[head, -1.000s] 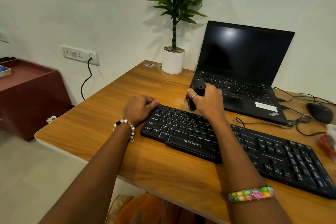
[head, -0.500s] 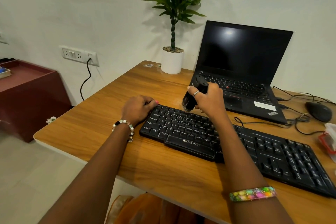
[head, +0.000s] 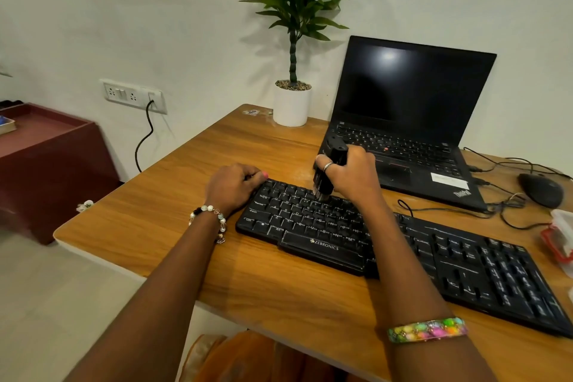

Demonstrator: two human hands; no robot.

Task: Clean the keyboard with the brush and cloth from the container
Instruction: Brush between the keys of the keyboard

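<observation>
Two hands are showing: the left [head: 231, 186] and the right [head: 353, 177]. One brush [head: 329, 171] is showing, and one keyboard [head: 403, 251] is lying on the one worktop [head: 186, 226]. One laptop [head: 409, 115] is standing open, and one mouse [head: 541, 189] is sitting beside it. One potted plant [head: 293, 40] is standing in one white pot [head: 291, 107]. One container [head: 558, 239], cut by the frame edge, is showing at the right. One socket panel [head: 133, 96] is hanging on the wall with one plug in it. Two bracelets are showing, one beaded [head: 210, 219] and one multicoloured [head: 428, 329], and one ring [head: 328, 166]. One dark red cabinet [head: 46, 164] is standing on the floor.
</observation>
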